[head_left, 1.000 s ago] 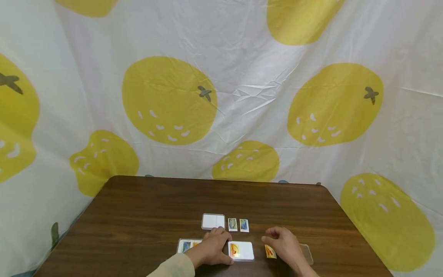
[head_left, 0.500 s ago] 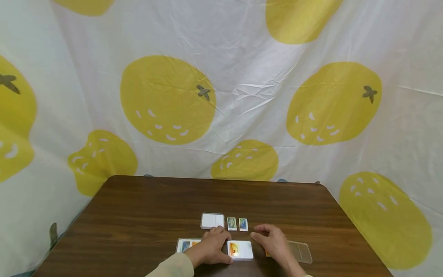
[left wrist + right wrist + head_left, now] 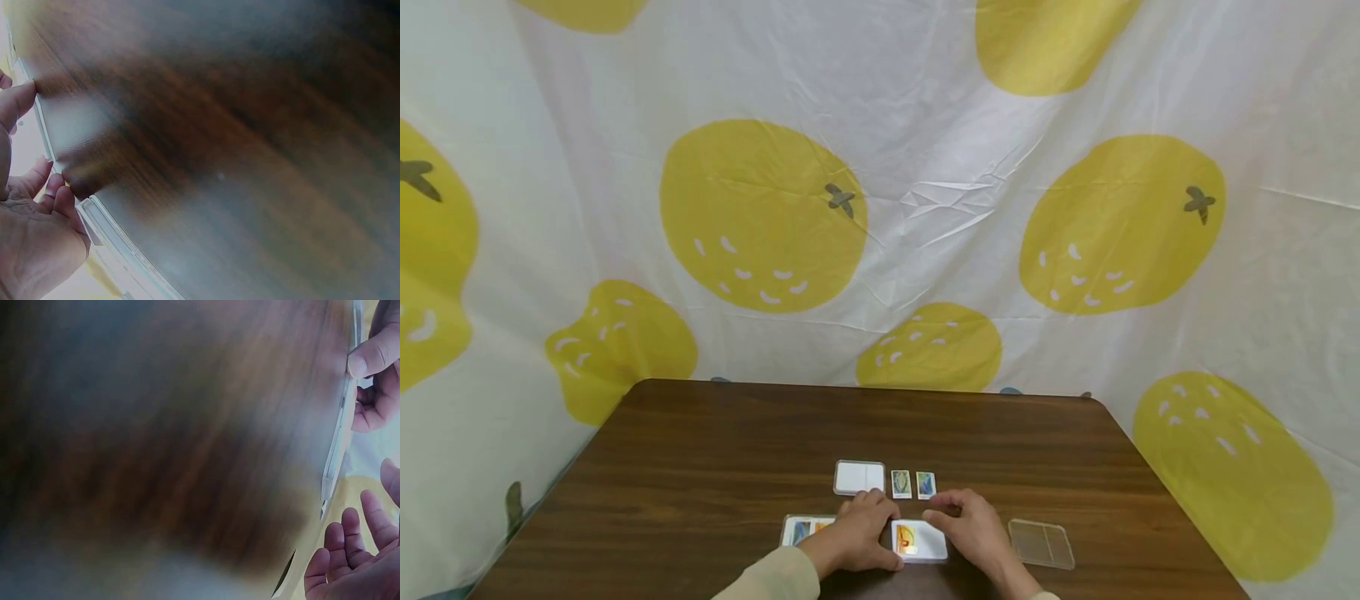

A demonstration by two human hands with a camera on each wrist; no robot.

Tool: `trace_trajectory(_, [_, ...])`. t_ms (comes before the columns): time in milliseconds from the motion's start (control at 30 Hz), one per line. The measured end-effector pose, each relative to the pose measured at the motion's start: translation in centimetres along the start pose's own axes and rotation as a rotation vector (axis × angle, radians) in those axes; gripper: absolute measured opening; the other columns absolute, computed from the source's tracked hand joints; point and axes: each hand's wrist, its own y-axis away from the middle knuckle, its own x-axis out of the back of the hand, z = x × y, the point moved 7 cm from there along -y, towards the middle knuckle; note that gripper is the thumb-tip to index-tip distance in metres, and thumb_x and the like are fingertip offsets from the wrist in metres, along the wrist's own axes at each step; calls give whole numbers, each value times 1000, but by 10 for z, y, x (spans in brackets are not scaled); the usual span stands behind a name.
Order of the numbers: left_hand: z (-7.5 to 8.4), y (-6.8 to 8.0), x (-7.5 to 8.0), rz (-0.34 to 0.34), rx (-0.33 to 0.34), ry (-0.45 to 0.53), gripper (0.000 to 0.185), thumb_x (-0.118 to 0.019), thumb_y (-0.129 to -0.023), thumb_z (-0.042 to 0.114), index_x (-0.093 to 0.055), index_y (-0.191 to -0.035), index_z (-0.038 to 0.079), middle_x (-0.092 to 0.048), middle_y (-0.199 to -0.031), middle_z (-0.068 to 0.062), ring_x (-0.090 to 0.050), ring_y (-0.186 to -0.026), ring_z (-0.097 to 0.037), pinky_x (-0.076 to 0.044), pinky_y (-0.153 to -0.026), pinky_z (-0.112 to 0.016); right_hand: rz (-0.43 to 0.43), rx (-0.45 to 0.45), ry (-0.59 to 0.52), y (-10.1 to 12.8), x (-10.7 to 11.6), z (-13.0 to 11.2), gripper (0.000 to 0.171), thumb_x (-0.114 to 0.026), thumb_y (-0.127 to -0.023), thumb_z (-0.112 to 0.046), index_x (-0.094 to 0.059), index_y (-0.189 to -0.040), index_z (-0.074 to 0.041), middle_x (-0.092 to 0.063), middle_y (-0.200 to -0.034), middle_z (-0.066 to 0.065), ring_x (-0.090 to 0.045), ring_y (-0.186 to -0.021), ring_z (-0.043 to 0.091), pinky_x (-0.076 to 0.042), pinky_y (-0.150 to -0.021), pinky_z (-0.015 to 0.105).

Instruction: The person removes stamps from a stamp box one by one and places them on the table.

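My left hand (image 3: 857, 533) grips the left end of a clear plastic stamp case (image 3: 932, 542) with a white insert, one orange stamp (image 3: 907, 538) lying on its left half. Its thumb (image 3: 22, 100) presses the near edge in the left wrist view. At the case's right end my right hand (image 3: 973, 529) hovers low, thumb and forefinger apart; the right wrist view shows its fingers (image 3: 353, 540) loosely spread with nothing visible between them. Whether a loose orange stamp lies beneath this hand is hidden. Two other stamps, green (image 3: 901, 484) and blue (image 3: 927, 485), lie behind.
Behind the left hand lies another white-backed case (image 3: 859, 477). A case with blue and orange stamps (image 3: 801, 531) sits at the left, partly covered by that hand. A transparent lid (image 3: 1041, 543) lies right. The dark table (image 3: 737, 450) meets a lemon-print cloth (image 3: 925, 250).
My right hand has moved left to the case's right end, uncovering the transparent lid. The orange stamp seen beside it earlier is out of sight. The left hand keeps its grip.
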Motion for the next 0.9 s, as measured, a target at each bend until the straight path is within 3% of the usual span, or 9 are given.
trace_trajectory(233, [0, 0, 1, -4, 3, 9, 49, -85, -73, 38, -60, -110, 18, -49, -107, 6, -44, -98, -13, -38, -89, -36, -34, -13, 5, -3, -2, -3, 23, -77, -85, -30, -75, -100, -13, -65, -102, 3, -61, -93, 22, -49, -78, 42])
trace_trajectory(900, [-1, -1, -1, 9, -5, -5, 49, -85, -72, 40, -59, -108, 19, -48, -107, 7, -44, -99, -13, -38, -88, -36, -106, 63, 28, -5, -16, -10, 23, -79, -83, -30, -76, -98, -13, -66, -103, 4, -61, -94, 22, -47, -79, 42])
